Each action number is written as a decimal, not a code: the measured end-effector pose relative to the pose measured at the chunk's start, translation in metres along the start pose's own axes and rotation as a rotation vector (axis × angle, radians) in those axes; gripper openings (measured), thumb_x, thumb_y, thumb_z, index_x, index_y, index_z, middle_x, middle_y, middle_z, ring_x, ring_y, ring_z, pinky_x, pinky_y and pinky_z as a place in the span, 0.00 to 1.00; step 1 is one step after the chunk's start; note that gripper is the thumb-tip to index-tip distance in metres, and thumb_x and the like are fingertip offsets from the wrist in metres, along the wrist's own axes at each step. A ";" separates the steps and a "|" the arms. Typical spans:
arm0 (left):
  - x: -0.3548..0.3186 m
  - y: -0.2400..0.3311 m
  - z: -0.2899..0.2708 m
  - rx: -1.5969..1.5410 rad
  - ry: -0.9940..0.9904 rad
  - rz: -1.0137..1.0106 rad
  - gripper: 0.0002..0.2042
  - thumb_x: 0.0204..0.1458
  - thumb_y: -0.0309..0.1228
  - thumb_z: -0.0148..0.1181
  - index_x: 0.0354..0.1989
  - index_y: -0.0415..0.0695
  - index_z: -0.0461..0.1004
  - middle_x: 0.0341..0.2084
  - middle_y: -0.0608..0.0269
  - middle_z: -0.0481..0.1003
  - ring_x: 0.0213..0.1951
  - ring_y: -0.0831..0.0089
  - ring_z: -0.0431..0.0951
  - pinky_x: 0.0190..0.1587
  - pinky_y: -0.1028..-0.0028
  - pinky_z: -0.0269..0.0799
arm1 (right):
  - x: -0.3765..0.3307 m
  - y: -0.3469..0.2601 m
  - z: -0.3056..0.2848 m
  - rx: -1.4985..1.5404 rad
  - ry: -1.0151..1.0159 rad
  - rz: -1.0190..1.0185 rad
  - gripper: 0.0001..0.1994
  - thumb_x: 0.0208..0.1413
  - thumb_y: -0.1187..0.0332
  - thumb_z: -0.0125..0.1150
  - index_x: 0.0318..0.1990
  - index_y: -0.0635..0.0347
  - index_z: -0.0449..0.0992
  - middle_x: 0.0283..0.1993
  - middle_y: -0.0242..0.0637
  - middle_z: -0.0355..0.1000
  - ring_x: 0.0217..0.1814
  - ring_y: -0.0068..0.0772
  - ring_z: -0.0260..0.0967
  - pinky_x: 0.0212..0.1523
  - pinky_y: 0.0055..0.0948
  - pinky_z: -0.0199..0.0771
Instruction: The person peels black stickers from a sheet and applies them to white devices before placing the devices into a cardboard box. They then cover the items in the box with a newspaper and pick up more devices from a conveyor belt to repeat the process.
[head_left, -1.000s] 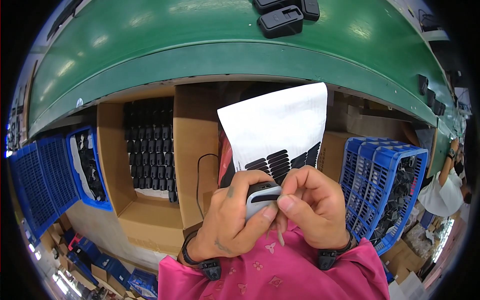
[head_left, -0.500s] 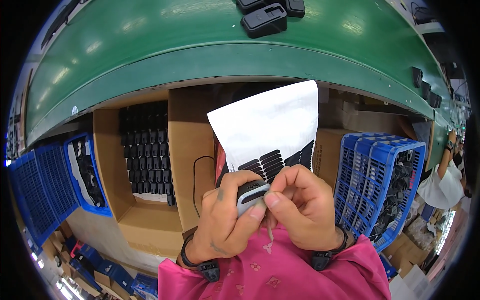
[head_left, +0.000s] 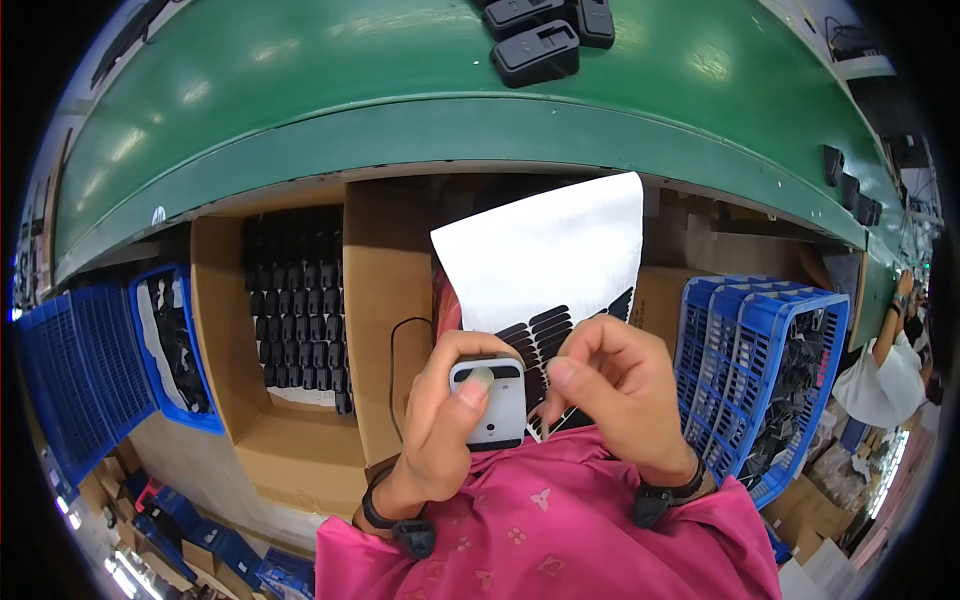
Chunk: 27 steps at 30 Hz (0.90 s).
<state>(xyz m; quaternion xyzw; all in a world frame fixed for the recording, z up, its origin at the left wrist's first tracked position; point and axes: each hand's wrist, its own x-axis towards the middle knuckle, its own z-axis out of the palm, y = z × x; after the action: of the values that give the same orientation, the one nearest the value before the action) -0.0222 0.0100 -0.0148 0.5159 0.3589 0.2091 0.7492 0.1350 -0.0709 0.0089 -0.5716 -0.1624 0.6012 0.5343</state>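
My left hand (head_left: 440, 420) holds a small white rectangular device (head_left: 489, 403) with a dark strip near its top, my thumb pressing on that strip. My right hand (head_left: 620, 390) is just to its right, fingers curled with the fingertips pinched together, touching the white sheet (head_left: 545, 262) of black oval stickers that stands behind both hands. Whether the fingers pinch a sticker is hidden. Both wrists wear black bands, and a pink garment (head_left: 545, 530) lies below.
A green conveyor belt (head_left: 300, 110) curves across the top, carrying black housings (head_left: 535, 52). An open cardboard box (head_left: 290, 300) of black parts stands on the left. Blue crates (head_left: 760, 360) sit at right and blue crates (head_left: 90, 370) at left. Another person (head_left: 890, 360) is far right.
The right hand has come off the white device and moved right. The left thumb now presses on the device's front. The view has tilted slightly.
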 end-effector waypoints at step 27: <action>-0.176 -0.355 -0.373 1.194 0.645 -0.910 0.12 0.44 0.27 0.62 0.38 0.40 0.72 0.38 0.45 0.73 0.38 0.45 0.77 0.42 0.59 0.75 | 0.115 -0.009 -0.281 0.500 0.389 -0.417 0.12 0.57 0.62 0.56 0.40 0.63 0.71 0.34 0.35 0.73 0.32 0.23 0.71 0.34 0.18 0.77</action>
<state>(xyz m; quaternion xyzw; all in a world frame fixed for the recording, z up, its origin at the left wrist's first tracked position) -0.4392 -0.0130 -0.3641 0.5462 0.7822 -0.2039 0.2197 0.4070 -0.0891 -0.1262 -0.4820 -0.0190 0.3807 0.7889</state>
